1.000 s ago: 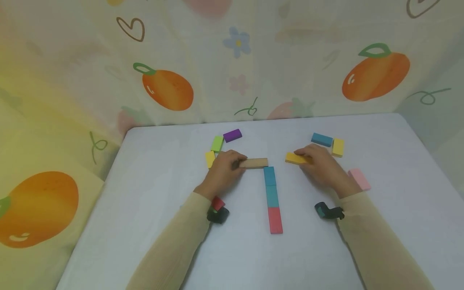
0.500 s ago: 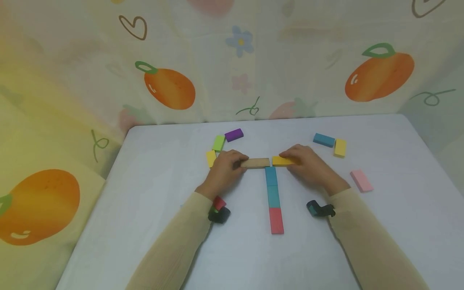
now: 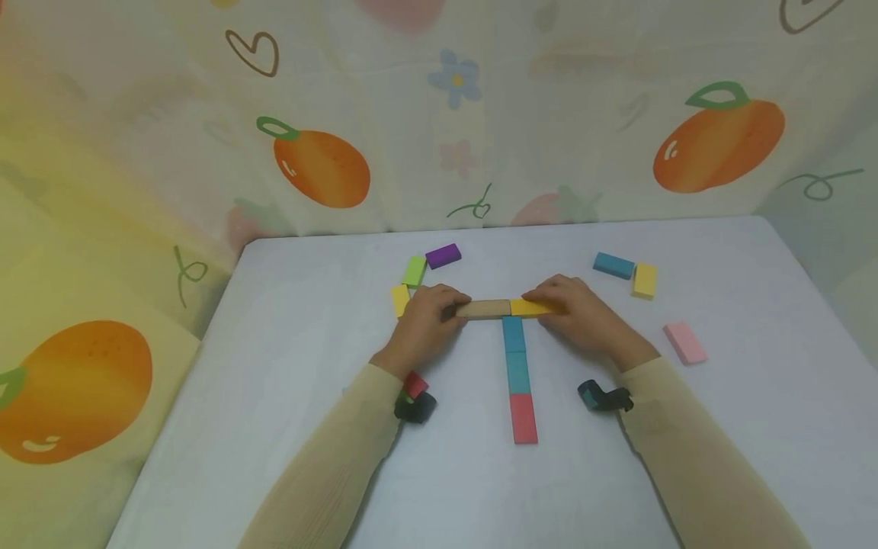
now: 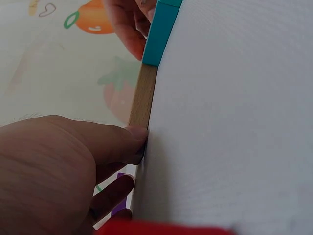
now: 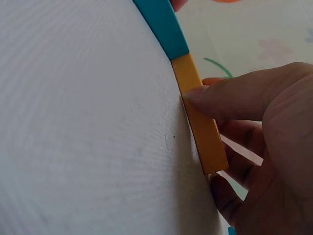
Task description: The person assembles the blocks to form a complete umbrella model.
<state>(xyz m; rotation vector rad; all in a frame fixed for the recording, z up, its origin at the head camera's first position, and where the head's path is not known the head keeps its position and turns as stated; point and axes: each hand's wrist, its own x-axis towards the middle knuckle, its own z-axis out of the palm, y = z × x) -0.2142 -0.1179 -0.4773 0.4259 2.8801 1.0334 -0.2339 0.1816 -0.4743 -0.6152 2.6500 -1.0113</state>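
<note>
My left hand [image 3: 424, 326] pinches the left end of a plain wooden block [image 3: 485, 309] lying on the table. My right hand [image 3: 584, 319] grips a yellow-orange block [image 5: 201, 122] between thumb and fingers. In the head view, the two blocks meet end to end in one crosswise line. Below their joint runs a column of a blue block [image 3: 513, 334], a teal block [image 3: 517, 372] and a red block [image 3: 523, 418], its top end against the crosswise line. In the left wrist view, the wooden block's left end is hidden by the thumb [image 4: 134, 134].
Purple [image 3: 443, 256], lime green [image 3: 414, 271] and yellow [image 3: 400, 300] blocks lie beyond the left hand. To the far right are a dark blue block [image 3: 613, 265], another yellow block [image 3: 644, 280] and a pink block [image 3: 684, 342]. A patterned curtain [image 3: 384, 137] hangs behind the table.
The right hand has slid the yellow-orange block left, closing the gap until it meets the wooden block. The left hand has stayed on the wooden block.
</note>
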